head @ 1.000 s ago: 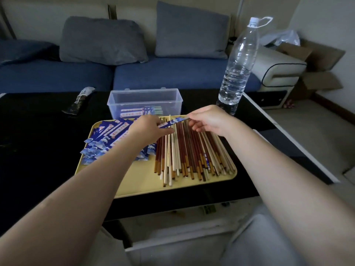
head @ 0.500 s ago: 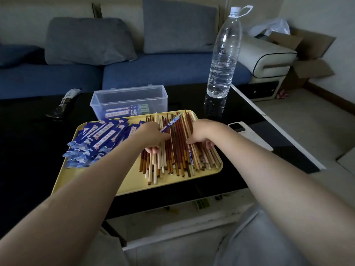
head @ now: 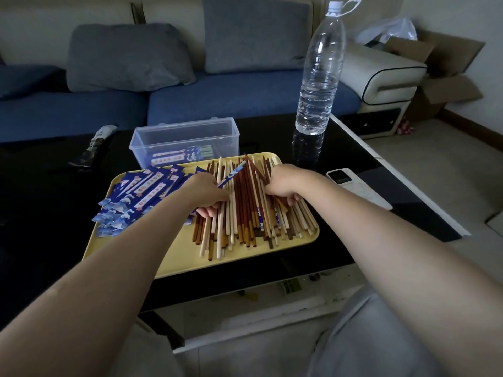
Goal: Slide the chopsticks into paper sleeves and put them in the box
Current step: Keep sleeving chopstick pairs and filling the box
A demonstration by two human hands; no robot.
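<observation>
Both hands have dropped onto the loose wooden chopsticks (head: 245, 213) on the yellow tray (head: 245, 257). Left hand (head: 206, 194) holds a blue paper sleeve (head: 231, 174) in a closed grip; right hand (head: 283, 186) curls fingers round several chopsticks.

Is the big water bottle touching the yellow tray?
Apart. The head view shows the water bottle standing on the black table beyond the yellow tray, with a strip of bare tabletop between the bottle's base and the tray's far corner.
</observation>
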